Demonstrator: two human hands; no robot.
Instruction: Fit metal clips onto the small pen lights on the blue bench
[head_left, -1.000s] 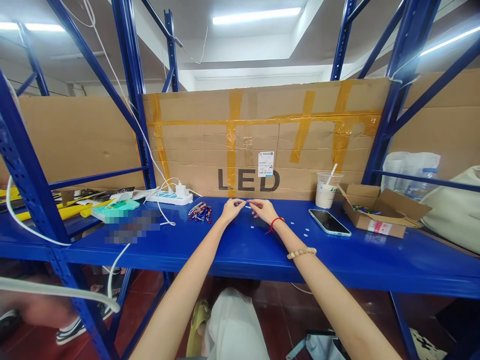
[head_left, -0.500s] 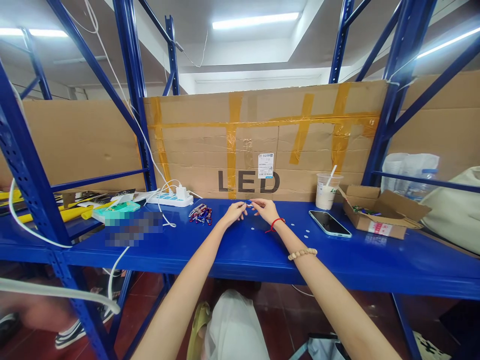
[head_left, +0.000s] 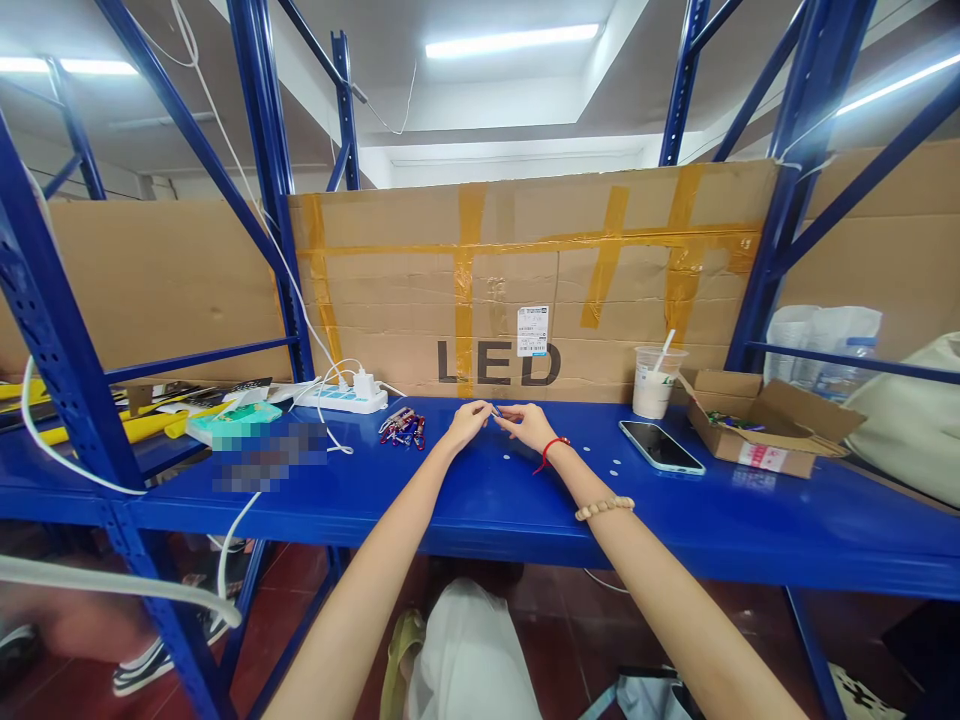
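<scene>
Blue small part [head_left: 496,410] pinched btwn 2 hands: left hand [head_left: 466,424], right hand [head_left: 529,427].

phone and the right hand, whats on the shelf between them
In the head view, a few small white discs lie on the blue shelf between the phone and the right hand. The rest of that stretch is bare.

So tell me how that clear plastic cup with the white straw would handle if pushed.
The clear plastic cup with the white straw looks tall and narrow-based, so a high push would probably tip it. It seems thin-walled, likely light and squeezable. With no lid visible, its pale contents might spill.
</scene>
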